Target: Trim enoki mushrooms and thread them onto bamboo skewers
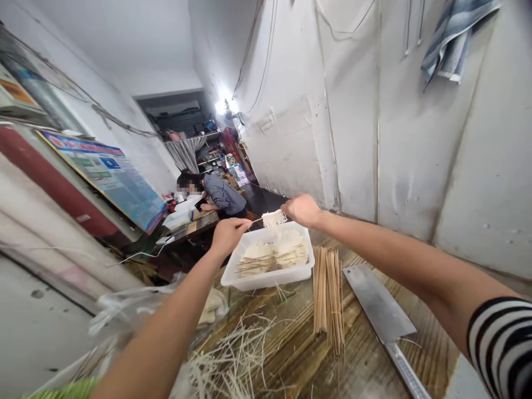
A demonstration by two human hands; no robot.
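Note:
My left hand (230, 234) pinches the end of a thin wooden skewer (256, 220) above a white plastic tub (266, 280). Pale, lacy food strips (274, 219), perhaps tofu skin or noodles, hang threaded on the skewer. At their far end my right hand (302, 209) is closed, fingers at the strips; its fingertips are partly hidden. Inside the tub lie filled skewers (255, 262) and more pale sheets (293, 244). Just right of the tub, bundles of bare skewers (326, 293) rest on the wooden table.
A cleaver (378, 305) lies on the wooden table (291, 354), right of the skewers. Loose pale strips (233, 354) are scattered in front. Clear plastic bags (128, 310) sit at left. A person (220, 194) in a checked shirt leans over another table behind.

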